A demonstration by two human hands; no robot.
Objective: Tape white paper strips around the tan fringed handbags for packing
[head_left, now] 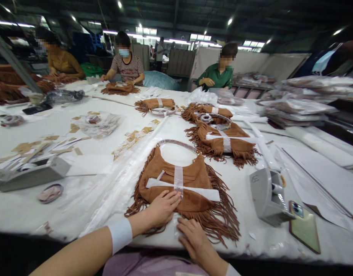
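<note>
A brown suede fringed handbag (pixel 165 186) lies flat on the table in front of me, its handle curving away from me. A white paper strip (pixel 199 192) runs across the bag, and a strip of clear tape (pixel 178 177) crosses it upright. My left hand (pixel 162 207) rests on the bag's lower front, fingers stretched flat over the lower end of the tape. Close to the bag's bottom edge, my right hand (pixel 196 238) lies with fingers extended toward a clear strip below the bag. I see nothing gripped in either hand.
On the right stand a grey tape dispenser (pixel 268 197) and a phone (pixel 305 230). Another dispenser (pixel 35 174) and paper tags (pixel 30 147) lie left. More fringed bags (pixel 222 140) are behind, beside stacked wrapped bags (pixel 305 99). Several co-workers sit across the table.
</note>
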